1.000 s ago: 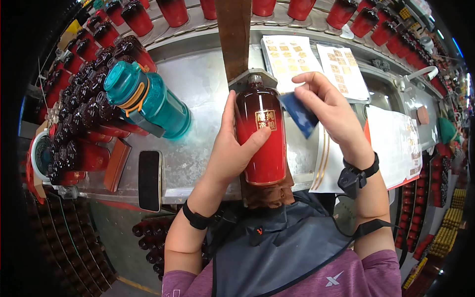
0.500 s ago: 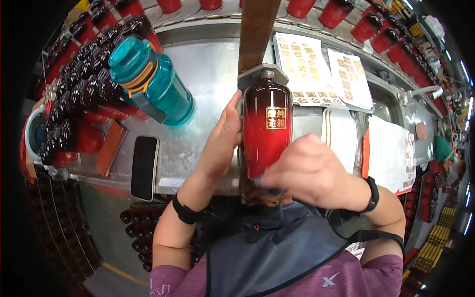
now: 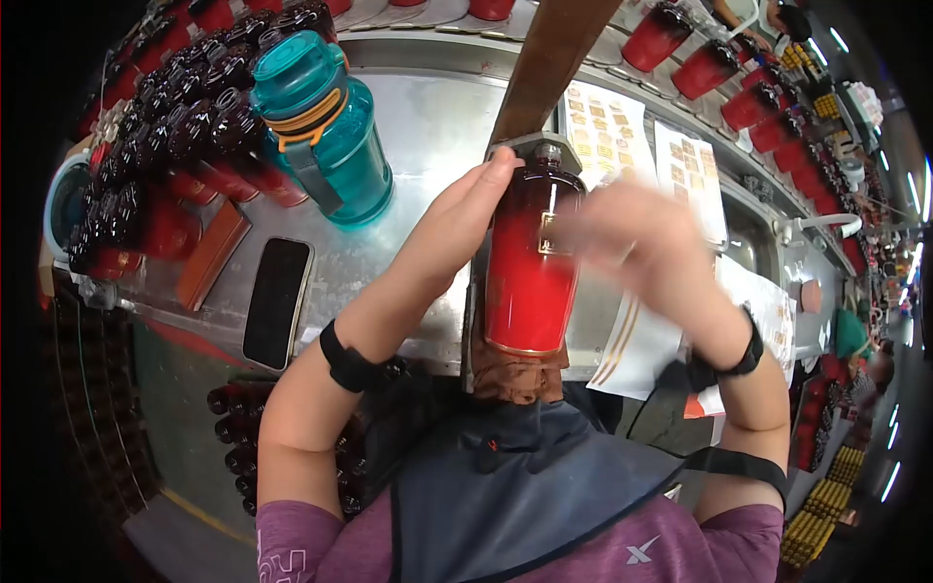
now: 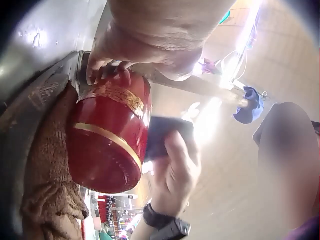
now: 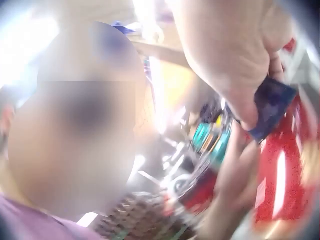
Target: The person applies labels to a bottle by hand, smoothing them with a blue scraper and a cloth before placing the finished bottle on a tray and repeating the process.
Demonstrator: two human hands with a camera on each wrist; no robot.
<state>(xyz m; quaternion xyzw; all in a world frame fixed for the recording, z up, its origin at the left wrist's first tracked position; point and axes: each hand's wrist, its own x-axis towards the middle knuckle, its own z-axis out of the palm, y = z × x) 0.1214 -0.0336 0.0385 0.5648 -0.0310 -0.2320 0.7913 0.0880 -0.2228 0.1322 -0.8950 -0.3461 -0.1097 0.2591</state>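
A glossy red bottle point(image 3: 530, 301) with a dark top lies on its back on a narrow stand, its neck away from the person and a gold label point(image 3: 556, 235) on its body. Along its left side rests the left hand point(image 3: 462, 219), thumb raised near the shoulder and fingers touching the glass in the left wrist view. Over the bottle's right side is the right hand point(image 3: 641, 243), blurred. It pinches a dark blue flat card point(image 5: 274, 106), held close against the bottle in the right wrist view. A brown cloth point(image 3: 520, 379) sits under the bottle's base.
A teal drinking bottle point(image 3: 335, 146), a phone point(image 3: 278, 303) and a brown case point(image 3: 214, 255) are on the metal bench at left. Gold label sheets point(image 3: 607, 126) lie at the back right. A wooden beam point(image 3: 554, 63) rises behind the bottle; several similar bottles line the far side.
The right hand swung down to the bottle's base, then back up beside the label. The left thumb left the label, and the label has turned towards the right. The head view has shifted.
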